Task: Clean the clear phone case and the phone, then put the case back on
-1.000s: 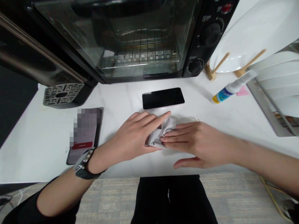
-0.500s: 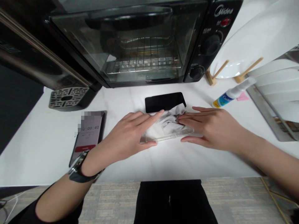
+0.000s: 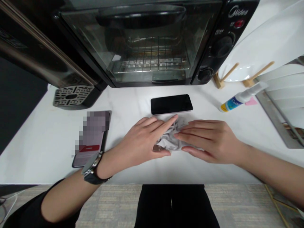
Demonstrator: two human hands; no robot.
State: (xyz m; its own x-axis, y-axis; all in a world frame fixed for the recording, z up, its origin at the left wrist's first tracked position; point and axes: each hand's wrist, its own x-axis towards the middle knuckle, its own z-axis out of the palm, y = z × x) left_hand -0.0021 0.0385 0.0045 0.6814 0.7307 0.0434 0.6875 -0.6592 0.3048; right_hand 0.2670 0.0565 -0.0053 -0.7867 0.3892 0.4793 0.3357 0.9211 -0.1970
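Observation:
A crumpled grey cloth lies on a clear phone case at the middle of the white table. Most of the case is hidden under the cloth and my hands. My left hand clamps the case's left end, fingers on top and thumb at the near edge. My right hand presses the cloth with its fingers held together, the thumb along the case's near edge. A black phone lies screen up just behind the cloth.
A second phone with a lit screen lies left of my left wrist. A toaster oven and a drip tray stand behind. A spray bottle lies right; a white plate leans in a wooden rack.
My right hand has drawn the cloth back left and nearer along the case, bunching it against my left fingers. Half a second ago it was spread further right and back.

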